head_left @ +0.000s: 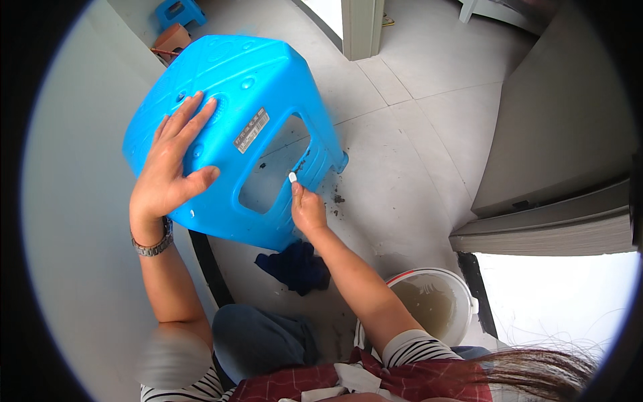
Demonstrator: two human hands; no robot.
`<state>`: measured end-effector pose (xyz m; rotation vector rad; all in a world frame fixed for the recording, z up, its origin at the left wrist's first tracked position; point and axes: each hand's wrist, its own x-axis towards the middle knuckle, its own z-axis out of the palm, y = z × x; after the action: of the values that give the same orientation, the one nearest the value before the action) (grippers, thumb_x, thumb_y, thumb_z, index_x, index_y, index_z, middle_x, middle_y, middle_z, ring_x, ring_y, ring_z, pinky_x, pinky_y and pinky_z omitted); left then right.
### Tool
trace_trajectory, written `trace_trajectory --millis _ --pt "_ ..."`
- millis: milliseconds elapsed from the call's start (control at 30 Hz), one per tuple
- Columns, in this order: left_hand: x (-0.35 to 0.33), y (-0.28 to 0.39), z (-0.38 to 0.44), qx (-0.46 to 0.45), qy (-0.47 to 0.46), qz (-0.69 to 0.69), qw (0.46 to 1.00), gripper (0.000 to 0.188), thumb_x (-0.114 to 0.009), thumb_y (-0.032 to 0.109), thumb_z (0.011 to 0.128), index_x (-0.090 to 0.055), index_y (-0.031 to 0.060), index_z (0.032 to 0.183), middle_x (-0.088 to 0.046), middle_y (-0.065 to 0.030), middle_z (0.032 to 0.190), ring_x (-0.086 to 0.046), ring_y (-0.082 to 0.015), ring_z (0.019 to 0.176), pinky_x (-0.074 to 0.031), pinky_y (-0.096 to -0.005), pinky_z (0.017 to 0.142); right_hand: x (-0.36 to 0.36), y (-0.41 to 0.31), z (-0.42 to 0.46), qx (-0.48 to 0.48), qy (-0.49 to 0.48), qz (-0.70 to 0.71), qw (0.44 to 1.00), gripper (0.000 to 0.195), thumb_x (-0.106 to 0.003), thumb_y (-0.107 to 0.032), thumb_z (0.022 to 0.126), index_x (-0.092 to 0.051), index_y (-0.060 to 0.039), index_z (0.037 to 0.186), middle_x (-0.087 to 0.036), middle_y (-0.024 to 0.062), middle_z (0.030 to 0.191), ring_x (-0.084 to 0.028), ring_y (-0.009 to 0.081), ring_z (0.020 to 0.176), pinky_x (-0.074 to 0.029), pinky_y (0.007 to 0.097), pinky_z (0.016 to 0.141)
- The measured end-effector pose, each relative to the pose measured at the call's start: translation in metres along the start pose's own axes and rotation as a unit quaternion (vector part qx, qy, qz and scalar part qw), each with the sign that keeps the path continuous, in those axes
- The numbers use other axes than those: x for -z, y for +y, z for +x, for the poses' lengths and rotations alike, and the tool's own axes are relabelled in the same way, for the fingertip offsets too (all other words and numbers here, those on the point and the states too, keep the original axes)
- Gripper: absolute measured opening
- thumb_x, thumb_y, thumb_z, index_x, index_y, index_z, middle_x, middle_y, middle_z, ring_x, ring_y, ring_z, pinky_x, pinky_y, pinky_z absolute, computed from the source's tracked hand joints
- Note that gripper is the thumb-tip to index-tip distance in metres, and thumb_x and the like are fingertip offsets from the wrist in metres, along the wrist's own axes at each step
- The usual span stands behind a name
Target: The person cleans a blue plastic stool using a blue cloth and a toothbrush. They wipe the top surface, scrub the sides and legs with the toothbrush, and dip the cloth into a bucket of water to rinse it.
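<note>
A blue plastic stool (226, 135) stands tilted in front of me, with a printed sticker on its side beside an oblong opening. My left hand (173, 161) rests on the stool's top with its fingers spread. My right hand (307, 208) grips a small tool, of which only a white tip (293, 177) shows; the tip is at the lower edge of the opening. Dark dirt clings to the stool's side panel near that tip. More dark crumbs (339, 199) lie on the tiled floor to the right of the stool. A dark blue cloth (299, 266) lies below the stool's near corner.
A white bucket (469, 294) of murky water stands at the lower right. A pale wall (75, 201) runs along the left. At the right is a grey-brown door (557, 130). A small blue stool (183, 14) and a pinkish container (173, 37) are at the upper left.
</note>
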<state>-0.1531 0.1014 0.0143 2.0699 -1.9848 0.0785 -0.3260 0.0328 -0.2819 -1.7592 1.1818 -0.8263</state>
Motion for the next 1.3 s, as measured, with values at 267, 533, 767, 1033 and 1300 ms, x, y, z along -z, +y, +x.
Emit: trace_trajectory --millis 267,533,767,1033,1300 --pt "0.002 0.009 0.006 0.028 -0.004 -0.013 1.000 0.086 -0.059 0.051 0.064 -0.050 0.0185 0.143 -0.037 -0.0176 0.153 -0.031 -0.0431 0.142 -0.020 -0.0623 0.114 0.011 -0.022 0.019 -0.104 -0.012 0.017 0.994 0.060 -0.032 -0.043 0.103 -0.069 -0.0013 0.083 -0.064 0.0275 0.080 -0.061 0.0493 0.078 -0.048 0.0568 0.070" --pt "0.002 0.013 0.007 0.008 -0.002 -0.004 1.000 0.084 -0.058 0.053 0.068 -0.049 0.0188 0.144 -0.037 -0.0174 0.153 -0.031 -0.0428 0.142 -0.020 -0.0617 0.114 0.024 -0.016 0.043 -0.217 0.030 0.176 0.960 0.074 -0.029 -0.049 0.104 -0.054 0.0068 0.062 -0.056 0.0218 0.055 -0.053 0.0382 0.049 -0.039 0.0480 0.050" --pt "0.002 0.004 0.000 0.029 0.008 -0.002 1.000 0.083 -0.058 0.057 0.070 -0.049 0.0187 0.144 -0.037 -0.0175 0.153 -0.032 -0.0424 0.141 -0.020 -0.0606 0.115 0.003 -0.022 -0.017 -0.122 -0.075 0.083 0.986 0.075 -0.026 -0.049 0.104 -0.058 0.0077 0.067 -0.058 0.0285 0.064 -0.058 0.0460 0.062 -0.043 0.0538 0.060" --pt "-0.001 0.008 0.002 0.030 0.004 0.011 0.999 0.084 -0.058 0.058 0.071 -0.049 0.0181 0.144 -0.038 -0.0163 0.153 -0.031 -0.0404 0.142 -0.022 -0.0604 0.114 0.013 -0.032 0.003 -0.109 -0.058 0.046 0.991 0.076 -0.026 -0.050 0.104 -0.063 0.0060 0.068 -0.061 0.0255 0.065 -0.061 0.0429 0.063 -0.045 0.0519 0.062" --pt "-0.001 0.011 0.005 0.022 -0.006 0.003 1.000 0.085 -0.058 0.056 0.069 -0.049 0.0189 0.144 -0.037 -0.0157 0.153 -0.029 -0.0396 0.143 -0.020 -0.0605 0.115 0.028 -0.030 0.034 -0.206 -0.122 0.070 0.968 0.075 -0.026 -0.048 0.104 -0.057 0.0067 0.064 -0.056 0.0255 0.060 -0.057 0.0397 0.056 -0.044 0.0512 0.057"
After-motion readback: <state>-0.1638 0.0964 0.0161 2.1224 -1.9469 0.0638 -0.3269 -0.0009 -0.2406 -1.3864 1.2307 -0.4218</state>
